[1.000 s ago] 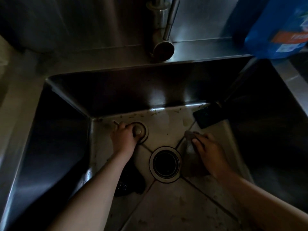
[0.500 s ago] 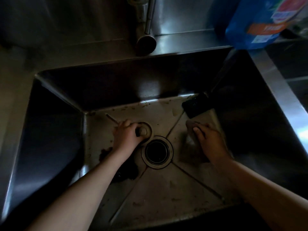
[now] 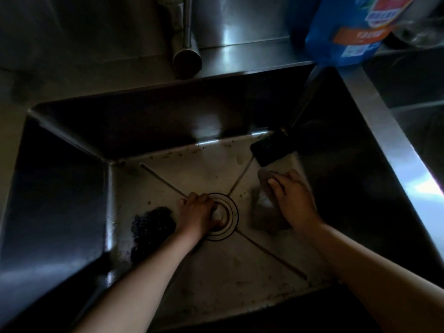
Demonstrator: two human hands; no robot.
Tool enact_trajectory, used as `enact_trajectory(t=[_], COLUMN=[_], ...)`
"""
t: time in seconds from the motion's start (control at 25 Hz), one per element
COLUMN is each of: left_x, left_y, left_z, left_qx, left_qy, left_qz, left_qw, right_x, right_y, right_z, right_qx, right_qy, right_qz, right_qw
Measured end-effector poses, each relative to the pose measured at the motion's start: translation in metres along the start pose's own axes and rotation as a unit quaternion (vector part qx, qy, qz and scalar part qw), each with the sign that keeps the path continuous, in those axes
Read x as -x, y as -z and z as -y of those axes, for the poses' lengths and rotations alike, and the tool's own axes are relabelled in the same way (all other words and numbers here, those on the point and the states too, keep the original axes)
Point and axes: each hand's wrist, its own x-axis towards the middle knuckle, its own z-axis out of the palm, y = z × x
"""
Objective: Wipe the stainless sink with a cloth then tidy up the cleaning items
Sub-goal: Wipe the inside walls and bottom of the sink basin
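Right hand [image 3: 295,200] presses cloth [image 3: 264,213] near sink wall [image 3: 355,179]; left hand [image 3: 194,213] grips stopper [image 3: 219,213]

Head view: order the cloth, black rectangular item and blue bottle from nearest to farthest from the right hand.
1. cloth, under the right hand.
2. black rectangular item, far right corner of the sink.
3. blue bottle, up behind that corner.

My left hand [image 3: 197,215] gripped the drain plug [image 3: 219,213] and covered most of it, hiding the 9 o'clock half of the drain ring [image 3: 234,212]. My right hand [image 3: 295,200] lay flat on the cloth [image 3: 264,212], hiding its right part. The top edge cut off the faucet [image 3: 186,32] at 12 o'clock and the blue bottle [image 3: 343,32] at 1 o'clock, whose label was too blurred to read. I could not identify the dark flat thing [image 3: 270,147] at 2 o'clock of the drain, nor the dark patch [image 3: 151,224] at 9 o'clock.
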Motion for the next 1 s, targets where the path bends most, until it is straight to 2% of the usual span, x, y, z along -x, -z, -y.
enact_trajectory(t=[0.24,0.4,0.48,0.72,0.84,0.92,1.0], left_x=[0.003,0.008,0.015,0.04,0.055,0.063,0.071], left_y=[-0.01,-0.003,0.002,0.025,0.027,0.024,0.015], left_z=[0.002,0.007,0.013,0.053,0.069,0.072,0.071], left_qx=[-0.002,0.069,0.1,0.057,0.036,0.033,0.057], left_qy=[-0.001,0.014,0.02,0.111,0.167,0.195,0.177], left_qz=[-0.015,-0.02,-0.042,-0.159,-0.193,-0.181,-0.154], left_qw=[1.0,0.997,0.994,0.979,0.966,0.963,0.97], right_x=[-0.002,-0.002,-0.002,-0.01,-0.014,-0.016,-0.02], right_y=[-0.007,-0.011,-0.011,-0.033,-0.046,-0.057,-0.07], right_z=[-0.007,-0.006,-0.002,0.04,0.071,0.093,0.108], right_qx=[-0.003,0.006,-0.007,-0.115,-0.095,-0.081,-0.054], right_qy=[-0.013,-0.01,-0.007,-0.036,0.044,0.091,0.137], right_qz=[0.005,0.004,0.003,0.045,0.1,0.143,0.164], right_qw=[1.0,1.0,1.0,0.992,0.989,0.982,0.975])
